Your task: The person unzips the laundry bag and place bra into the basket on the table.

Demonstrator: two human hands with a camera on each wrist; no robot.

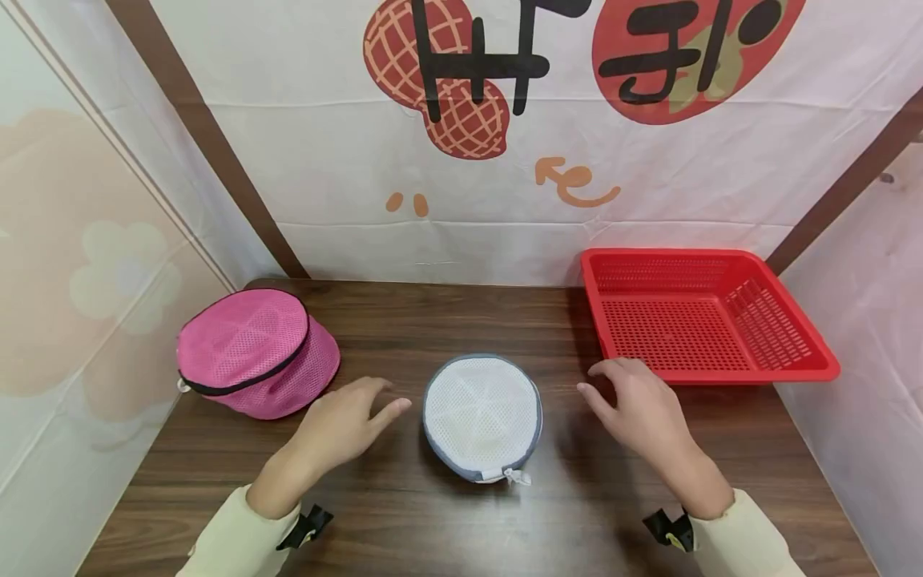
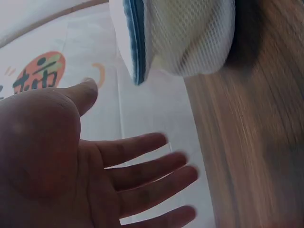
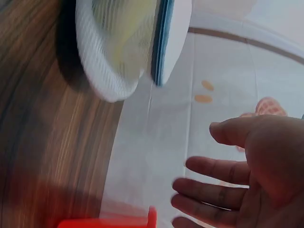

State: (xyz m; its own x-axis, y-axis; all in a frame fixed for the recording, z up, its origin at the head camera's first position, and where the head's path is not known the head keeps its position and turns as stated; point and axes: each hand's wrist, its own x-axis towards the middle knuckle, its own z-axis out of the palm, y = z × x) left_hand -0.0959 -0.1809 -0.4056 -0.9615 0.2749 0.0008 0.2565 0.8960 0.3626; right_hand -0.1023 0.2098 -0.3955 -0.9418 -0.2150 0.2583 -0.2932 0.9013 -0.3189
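Note:
A round white mesh laundry bag (image 1: 481, 413) with a blue-grey zipped rim stands on the table between my two hands. Its zip pull and a small white tie show at the front edge. Something pale yellow shows through its mesh side (image 2: 190, 38) in the left wrist view. My left hand (image 1: 344, 425) hovers to the left of the bag, fingers spread and holding nothing. On the other side, my right hand (image 1: 642, 413) is held apart from the bag, fingers loosely extended, close to the front of the red basket (image 1: 721, 375).
A pink mesh laundry bag (image 1: 248, 344) with a black zip sits at the left, near the left hand. The red plastic basket stands at the back right. A printed white cloth (image 1: 505, 248) hangs behind the brown wooden table (image 1: 447, 320), with more cloth at both sides.

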